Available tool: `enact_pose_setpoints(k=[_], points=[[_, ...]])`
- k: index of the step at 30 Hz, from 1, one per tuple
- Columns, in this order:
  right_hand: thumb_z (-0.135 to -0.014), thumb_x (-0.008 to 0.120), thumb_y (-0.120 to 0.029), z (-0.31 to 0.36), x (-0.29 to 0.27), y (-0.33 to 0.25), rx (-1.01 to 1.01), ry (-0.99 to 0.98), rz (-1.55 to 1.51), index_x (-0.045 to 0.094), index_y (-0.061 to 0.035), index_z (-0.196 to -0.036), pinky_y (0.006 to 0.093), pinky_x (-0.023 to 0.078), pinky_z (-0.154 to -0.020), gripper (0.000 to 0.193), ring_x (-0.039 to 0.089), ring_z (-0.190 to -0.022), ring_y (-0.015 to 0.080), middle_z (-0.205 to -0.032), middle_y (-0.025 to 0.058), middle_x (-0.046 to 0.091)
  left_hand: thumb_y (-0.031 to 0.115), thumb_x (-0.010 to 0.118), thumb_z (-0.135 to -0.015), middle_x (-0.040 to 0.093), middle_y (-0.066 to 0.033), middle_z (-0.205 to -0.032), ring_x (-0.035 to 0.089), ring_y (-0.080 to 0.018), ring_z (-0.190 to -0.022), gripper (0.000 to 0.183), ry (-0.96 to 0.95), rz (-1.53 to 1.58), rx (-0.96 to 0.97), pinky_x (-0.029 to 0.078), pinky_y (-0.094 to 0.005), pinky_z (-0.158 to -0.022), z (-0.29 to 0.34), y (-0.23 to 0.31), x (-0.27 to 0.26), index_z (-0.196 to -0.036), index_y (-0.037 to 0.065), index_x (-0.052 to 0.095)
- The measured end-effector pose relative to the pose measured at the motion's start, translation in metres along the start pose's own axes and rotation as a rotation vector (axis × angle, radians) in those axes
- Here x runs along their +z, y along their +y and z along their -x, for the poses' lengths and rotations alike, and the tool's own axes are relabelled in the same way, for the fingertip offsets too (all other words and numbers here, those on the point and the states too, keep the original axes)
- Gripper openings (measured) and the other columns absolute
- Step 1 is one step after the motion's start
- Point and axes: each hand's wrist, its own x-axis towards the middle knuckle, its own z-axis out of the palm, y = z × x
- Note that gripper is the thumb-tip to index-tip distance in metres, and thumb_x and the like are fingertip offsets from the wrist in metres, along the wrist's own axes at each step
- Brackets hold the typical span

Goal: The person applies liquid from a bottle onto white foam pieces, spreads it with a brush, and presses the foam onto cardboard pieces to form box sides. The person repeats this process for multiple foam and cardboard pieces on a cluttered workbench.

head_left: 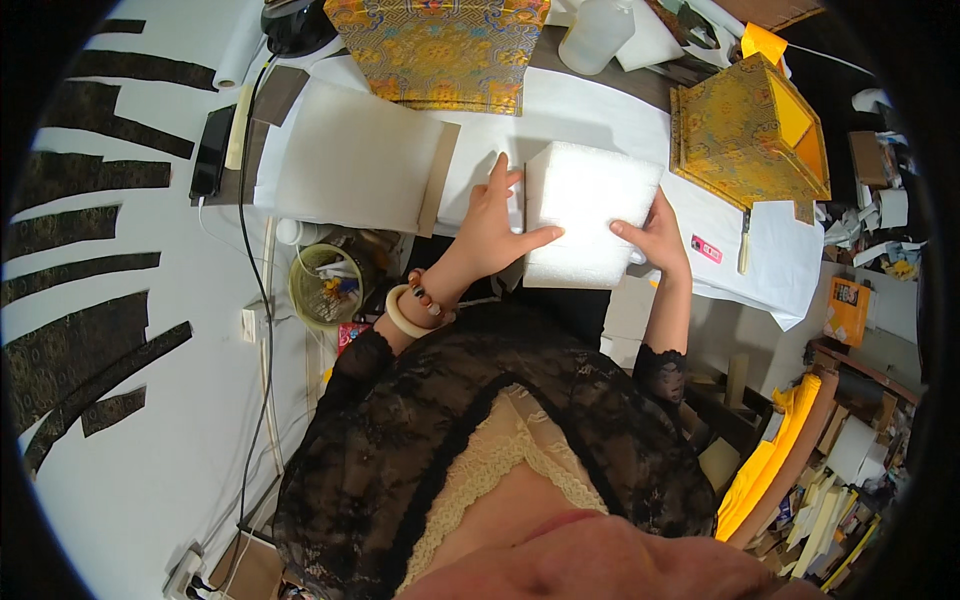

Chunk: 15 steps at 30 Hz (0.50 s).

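Note:
A white foam block (590,205) with squared edges is between my two hands at the table's front edge. My left hand (488,228) is at its left side, the thumb laid on the near face and the index finger stretched upward. My right hand (655,242) grips the right side, thumb on the near face, the other fingers partly hidden behind. To the left lies a larger white foam sheet (350,155) with a tan strip (438,180) along its right edge. The far side of the block is hidden.
A yellow brocade box (440,50) stands at the back, and another open brocade box (745,130) at the right. Near the latter lie a knife-like tool (744,243) and a small pink item (706,249). A black phone (211,152), a cable and a bin (325,287) are at the left.

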Motion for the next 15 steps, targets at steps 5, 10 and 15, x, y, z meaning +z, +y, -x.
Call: enact_pose_setpoints(k=[5, 10, 15], points=[[-0.067, 0.084, -0.016, 0.005, 0.004, 0.003, -0.029, 0.029, -0.023, 0.044, 0.0014, -0.133, 0.037, 0.04, -0.102, 0.079, 0.051, -0.118, 0.0247, -0.124, 0.0137, 0.056, 0.036, 0.082, -0.072, 0.038, -0.0259, -0.136, 0.038, -0.0345, -0.127, 0.117, 0.075, 0.189, -0.097, 0.033, -0.0429, -0.106, -0.02, 0.0, 0.019, -0.146, -0.011, 0.004], [-0.069, 0.084, -0.02, 0.01, 0.011, 0.003, -0.065, 0.102, 0.061, 0.044, 0.0017, -0.133, 0.0377, 0.041, -0.1, 0.078, 0.052, -0.117, 0.0268, -0.123, 0.0165, 0.055, 0.046, 0.084, -0.062, 0.04, -0.0275, -0.129, 0.035, -0.0386, -0.12, 0.123, 0.113, 0.075, -0.082, 0.032, -0.0485, -0.103, -0.033, -0.007, 0.027, -0.142, -0.014, 0.012], [-0.071, 0.082, -0.025, 0.019, 0.007, 0.003, -0.036, 0.152, 0.311, 0.044, 0.0015, -0.133, 0.0384, 0.041, -0.099, 0.077, 0.052, -0.116, 0.029, -0.123, 0.0199, 0.054, 0.05, 0.083, -0.06, 0.04, -0.0273, -0.127, 0.036, -0.0383, -0.118, 0.12, 0.021, -0.043, -0.137, 0.034, -0.0485, -0.101, -0.039, 0.0, 0.02, -0.14, -0.012, 0.02]])
